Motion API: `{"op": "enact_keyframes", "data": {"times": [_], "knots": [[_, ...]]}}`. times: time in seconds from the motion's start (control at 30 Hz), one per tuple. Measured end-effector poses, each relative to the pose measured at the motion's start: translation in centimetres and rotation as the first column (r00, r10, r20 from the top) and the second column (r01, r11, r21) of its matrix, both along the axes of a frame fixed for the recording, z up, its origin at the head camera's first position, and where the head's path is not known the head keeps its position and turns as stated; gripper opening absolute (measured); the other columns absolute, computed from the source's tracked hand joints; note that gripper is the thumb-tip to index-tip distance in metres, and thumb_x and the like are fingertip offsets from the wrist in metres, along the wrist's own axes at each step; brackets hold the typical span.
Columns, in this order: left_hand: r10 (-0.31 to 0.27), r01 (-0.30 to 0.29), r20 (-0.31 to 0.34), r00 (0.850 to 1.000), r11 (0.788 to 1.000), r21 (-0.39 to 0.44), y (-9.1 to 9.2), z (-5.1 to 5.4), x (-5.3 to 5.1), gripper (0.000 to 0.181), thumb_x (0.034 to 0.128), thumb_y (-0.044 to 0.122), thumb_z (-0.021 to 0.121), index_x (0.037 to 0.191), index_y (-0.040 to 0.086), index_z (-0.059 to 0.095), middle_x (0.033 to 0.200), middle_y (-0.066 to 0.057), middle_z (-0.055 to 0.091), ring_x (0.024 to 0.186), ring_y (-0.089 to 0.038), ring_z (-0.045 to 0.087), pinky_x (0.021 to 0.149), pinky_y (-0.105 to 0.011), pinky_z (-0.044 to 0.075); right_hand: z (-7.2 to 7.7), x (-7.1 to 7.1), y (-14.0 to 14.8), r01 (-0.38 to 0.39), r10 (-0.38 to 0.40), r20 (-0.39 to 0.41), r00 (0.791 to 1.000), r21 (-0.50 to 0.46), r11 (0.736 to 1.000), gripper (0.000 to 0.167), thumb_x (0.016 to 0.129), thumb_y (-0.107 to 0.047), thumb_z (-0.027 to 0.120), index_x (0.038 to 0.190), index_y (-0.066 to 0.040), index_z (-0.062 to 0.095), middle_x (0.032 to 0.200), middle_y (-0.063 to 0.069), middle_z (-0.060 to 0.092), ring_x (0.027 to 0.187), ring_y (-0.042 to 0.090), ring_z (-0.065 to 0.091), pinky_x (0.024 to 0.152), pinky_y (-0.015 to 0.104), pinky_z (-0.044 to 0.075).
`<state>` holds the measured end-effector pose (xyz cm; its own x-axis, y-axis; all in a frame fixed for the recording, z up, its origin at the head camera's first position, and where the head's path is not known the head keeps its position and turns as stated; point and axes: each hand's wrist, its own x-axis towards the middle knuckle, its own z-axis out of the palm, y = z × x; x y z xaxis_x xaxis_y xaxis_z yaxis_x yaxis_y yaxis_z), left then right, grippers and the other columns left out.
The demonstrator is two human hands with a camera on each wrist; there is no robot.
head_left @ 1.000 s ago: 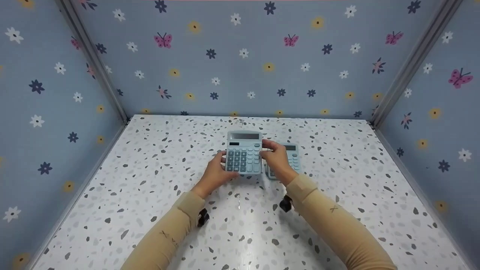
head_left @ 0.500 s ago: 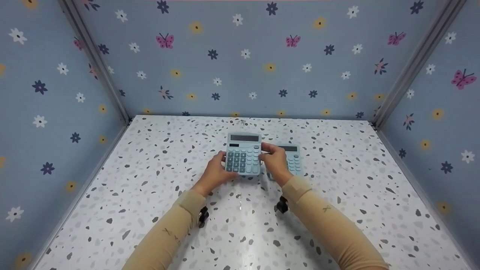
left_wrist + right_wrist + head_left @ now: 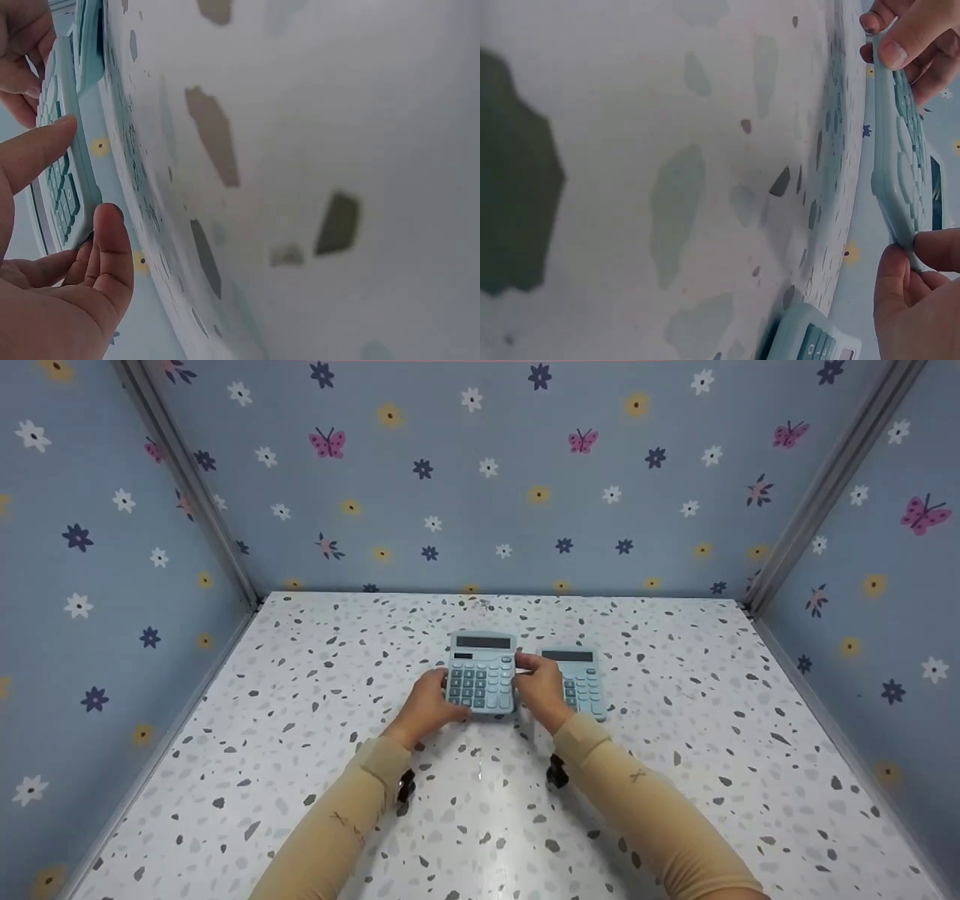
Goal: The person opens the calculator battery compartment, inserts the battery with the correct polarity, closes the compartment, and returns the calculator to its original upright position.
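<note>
A light blue calculator [image 3: 482, 675] is held slightly above the table, its keys and display facing up toward the head camera. My left hand [image 3: 427, 705] grips its lower left side, thumb over the front edge and fingers beneath, as the left wrist view shows. On the opposite side, my right hand [image 3: 541, 688] pinches the right edge between thumb and fingers [image 3: 892, 289]. A second, similar calculator [image 3: 585, 682] lies just to the right, partly hidden behind the right hand. In the right wrist view a corner of that second calculator [image 3: 810, 337] shows on the table.
The white speckled table [image 3: 480, 810] runs back to a blue wall [image 3: 480, 472] with flowers and butterflies. Side walls [image 3: 82, 660] in the same pattern stand at left and right, with metal posts [image 3: 187, 487] in the corners.
The held calculator has come down a little and shifted slightly left, both hands still gripping it. My right hand has moved left, uncovering more of the second calculator.
</note>
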<state>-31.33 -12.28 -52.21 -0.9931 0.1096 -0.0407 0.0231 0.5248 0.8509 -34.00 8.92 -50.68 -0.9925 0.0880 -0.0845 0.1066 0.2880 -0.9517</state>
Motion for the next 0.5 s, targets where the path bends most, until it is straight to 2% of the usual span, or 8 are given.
{"op": "enact_keyframes", "data": {"times": [0.07,0.17,0.3,0.5], "knots": [[-0.002,0.002,0.005,1.000,1.000,-0.006,-0.05,-0.05,-0.03,0.083,0.0800,0.007,0.088,0.153,-0.005,0.050,0.148,-0.019,0.061,0.137,-0.033,0.060,0.128,-0.049,0.042,-0.25,0.02,-0.06,-0.018,0.017,0.010,1.000,0.028,0.999,0.057,0.092,0.010,0.057,0.148,0.001,0.064,0.144,0.017,0.071,0.118,0.026,0.071,0.082,0.028,0.060],[0.002,-0.001,0.016,1.000,1.000,-0.018,-0.11,-0.17,-0.13,0.086,0.0782,0.007,0.088,0.154,-0.005,0.049,0.150,-0.019,0.061,0.139,-0.034,0.059,0.130,-0.049,0.040,-0.58,-0.02,-0.13,-0.047,0.047,0.007,0.999,0.057,0.997,0.060,0.090,0.011,0.054,0.149,0.004,0.061,0.147,0.020,0.068,0.125,0.028,0.069,0.100,0.035,0.060],[0.001,0.000,0.024,1.000,1.000,-0.020,-0.35,-0.23,-0.19,0.084,0.0779,0.008,0.089,0.151,-0.005,0.050,0.145,-0.019,0.063,0.133,-0.033,0.061,0.127,-0.050,0.042,-0.65,-0.10,-0.17,-0.076,0.074,0.031,0.997,0.061,0.995,0.060,0.091,0.010,0.054,0.151,0.004,0.060,0.152,0.021,0.064,0.144,0.031,0.059,0.122,0.045,0.050],[0.006,-0.005,0.040,0.999,0.999,-0.032,-0.50,-0.28,-0.23,0.080,0.0794,0.010,0.089,0.149,-0.005,0.052,0.140,-0.016,0.064,0.128,-0.031,0.063,0.124,-0.049,0.046,-0.61,-0.21,-0.34,-0.096,0.086,0.113,0.990,0.091,0.991,0.061,0.096,0.007,0.055,0.156,-0.001,0.056,0.160,0.017,0.058,0.157,0.032,0.046,0.131,0.046,0.039]]}}
